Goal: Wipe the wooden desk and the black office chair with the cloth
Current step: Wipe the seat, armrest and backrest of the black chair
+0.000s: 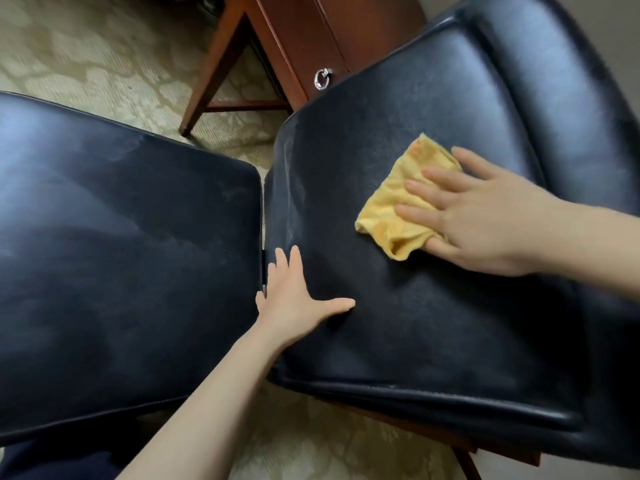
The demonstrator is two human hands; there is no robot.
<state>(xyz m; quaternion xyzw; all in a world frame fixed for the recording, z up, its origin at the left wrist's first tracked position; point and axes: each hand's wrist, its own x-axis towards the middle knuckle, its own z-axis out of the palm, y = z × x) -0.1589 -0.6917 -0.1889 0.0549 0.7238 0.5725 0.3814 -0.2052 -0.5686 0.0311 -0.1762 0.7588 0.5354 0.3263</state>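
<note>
Cloth (398,206), yellow, crumpled: flat on black chair (398,306), pinned beneath spread fingers (420,195) of right hand (485,223). Left hand (294,299): fingers splayed, bracing chair edge.

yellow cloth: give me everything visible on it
The yellow cloth is a small, soft rag that looks like microfibre, crumpled and loosely folded, with darker orange-tinged patches near its top and lower edges. It lies on the black chair cushion, right of centre in the head view. The right hand presses it down with straight, spread fingers covering its right part. The left hand rests on the cushion, clear of the cloth.
</note>
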